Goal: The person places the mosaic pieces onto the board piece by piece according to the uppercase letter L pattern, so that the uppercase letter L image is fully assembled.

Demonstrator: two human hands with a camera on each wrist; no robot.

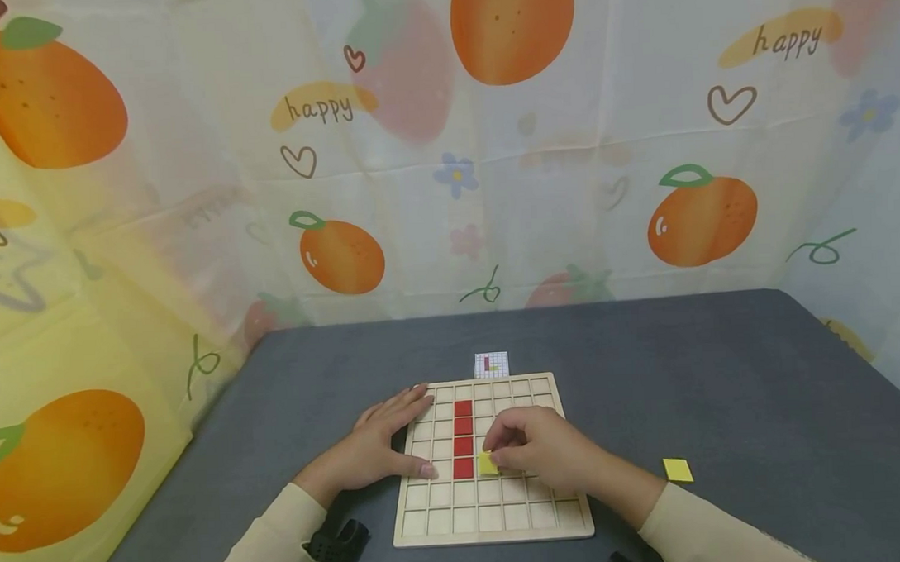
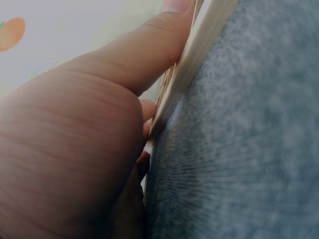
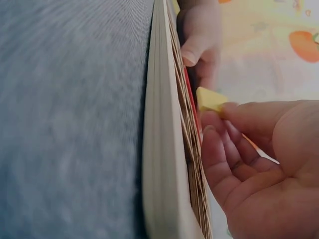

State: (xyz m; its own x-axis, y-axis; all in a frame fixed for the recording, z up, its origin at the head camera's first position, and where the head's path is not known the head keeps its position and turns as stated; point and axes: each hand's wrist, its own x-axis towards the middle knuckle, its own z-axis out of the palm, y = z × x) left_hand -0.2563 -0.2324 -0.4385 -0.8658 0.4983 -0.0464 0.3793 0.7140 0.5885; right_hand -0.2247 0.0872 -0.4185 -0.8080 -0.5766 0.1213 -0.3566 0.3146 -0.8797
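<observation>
A wooden grid board (image 1: pixel 495 519) lies on the dark table, with several red square tiles (image 1: pixel 462 426) in one column of its cells. My left hand (image 1: pixel 374 445) rests on the board's left side, fingers extended along the edge and thumb over the near cells. In the left wrist view the thumb (image 2: pixel 149 45) lies against the board's edge. My right hand (image 1: pixel 548 447) pinches a yellow square tile (image 1: pixel 488 464) just right of the lowest red tile. The right wrist view shows this yellow tile (image 3: pixel 209 98) tilted between thumb and fingertips, close over the board.
Another yellow tile (image 1: pixel 677 470) lies on the table right of the board, beside the right forearm. A small card (image 1: pixel 491 365) with a printed grid pattern sits behind the board's far edge. A fruit-print curtain (image 1: pixel 552 211) hangs behind the table (image 1: pixel 721 371).
</observation>
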